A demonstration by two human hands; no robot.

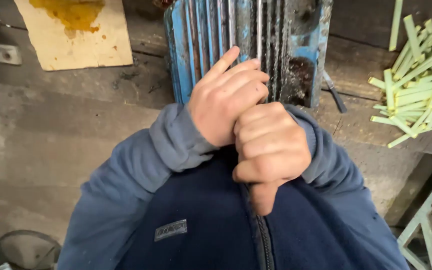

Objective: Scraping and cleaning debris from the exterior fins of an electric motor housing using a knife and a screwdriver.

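Right hand (pixel 271 150) is a tight fist in the middle of the frame, touching the left hand (pixel 226 97), whose fingers curl around a thin metal rod (pixel 259 30) before the ribbed blue motor (pixel 246 45). Green sticks (pixel 416 90) lie upper right.

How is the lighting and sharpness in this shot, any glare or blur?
Head view: soft, even daylight, no hard shadows; faint glare on the thin rod against the blue ribbed casing. The left hand and right hand are sharp; the green sticks at the right edge look slightly soft and stretched by the wide lens.
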